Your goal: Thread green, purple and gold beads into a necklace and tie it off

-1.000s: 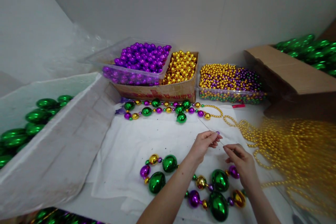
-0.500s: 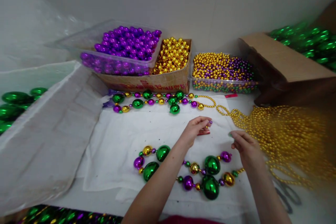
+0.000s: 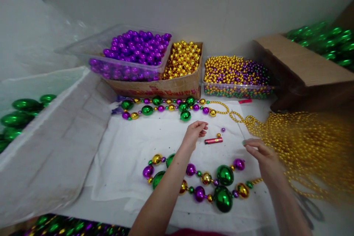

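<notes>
My left hand point(image 3: 195, 132) is over the white cloth, fingers curled together; whatever is between its fingertips cannot be made out. My right hand point(image 3: 259, 151) pinches a small green bead point(image 3: 243, 142), and a thin pale strand point(image 3: 241, 129) rises from it. Between the hands lie a red lighter point(image 3: 213, 141), a small gold bead point(image 3: 218, 135) and a small purple bead point(image 3: 223, 129). Nearer me, a beaded necklace point(image 3: 225, 175) of big green, purple and gold balls lies in a loop, partly hidden by my left forearm.
A second bead necklace point(image 3: 147, 110) lies at the back. Behind it stand a tub of purple balls point(image 3: 163, 67), a carton of gold balls point(image 3: 197, 81) and a tub of small mixed beads point(image 3: 238, 86). Gold bead strands point(image 3: 301, 147) heap at right, near blurred scissors point(image 3: 311, 206).
My left hand has moved left, away from the small purple and gold beads and the lighter, which now show fully. My right hand stays nearly in place with the green bead. The view shifts slightly.
</notes>
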Available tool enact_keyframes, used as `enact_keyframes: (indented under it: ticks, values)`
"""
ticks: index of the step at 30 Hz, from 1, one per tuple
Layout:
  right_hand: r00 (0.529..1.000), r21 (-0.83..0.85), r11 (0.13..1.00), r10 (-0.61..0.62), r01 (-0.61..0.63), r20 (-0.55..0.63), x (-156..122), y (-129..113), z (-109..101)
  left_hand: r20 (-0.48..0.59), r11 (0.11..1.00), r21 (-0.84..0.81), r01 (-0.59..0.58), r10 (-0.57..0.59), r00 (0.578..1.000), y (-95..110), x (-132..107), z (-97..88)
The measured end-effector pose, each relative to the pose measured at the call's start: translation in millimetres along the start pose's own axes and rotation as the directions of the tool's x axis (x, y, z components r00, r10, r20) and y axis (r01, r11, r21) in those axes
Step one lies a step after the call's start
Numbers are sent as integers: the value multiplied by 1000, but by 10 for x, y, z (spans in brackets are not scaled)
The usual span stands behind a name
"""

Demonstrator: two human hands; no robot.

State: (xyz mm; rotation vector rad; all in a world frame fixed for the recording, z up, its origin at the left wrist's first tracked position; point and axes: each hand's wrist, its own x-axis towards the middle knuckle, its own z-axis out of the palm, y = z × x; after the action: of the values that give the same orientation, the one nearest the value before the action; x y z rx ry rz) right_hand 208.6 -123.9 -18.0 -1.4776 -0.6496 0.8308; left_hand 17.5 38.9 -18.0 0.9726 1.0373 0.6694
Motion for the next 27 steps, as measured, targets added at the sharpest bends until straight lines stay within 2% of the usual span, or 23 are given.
enact_keyframes:
  ticks: [5,9,14,20,23,25,27]
  values:
    - [990,34,994,110,-107,-85,72,62,27,12,999,37,15,-15,1000,-91,-45,26]
    - [979,149,972,192,-180,-70,85,56,40,42,999,31,16,-17,999,-112,-51,73]
    - [983,310,934,184,-176,4,48,-99,56,50,999,39,9,-11,999,-67,-31,92]
    - [985,367,914,172,-172,32,40,-240,90,27,994,111,9,-12,1000,-51,-24,72]
    - [973,255,944,228,-209,-46,30,-180,72,-6,979,200,-21,23,1000,-40,53,25]
    - [969,56,973,229,-224,-91,14,-115,46,-51,954,290,-75,94,994,2,165,-26]
    - [985,-157,972,166,-172,-53,-8,-60,25,-97,904,403,-142,197,976,78,307,-64]
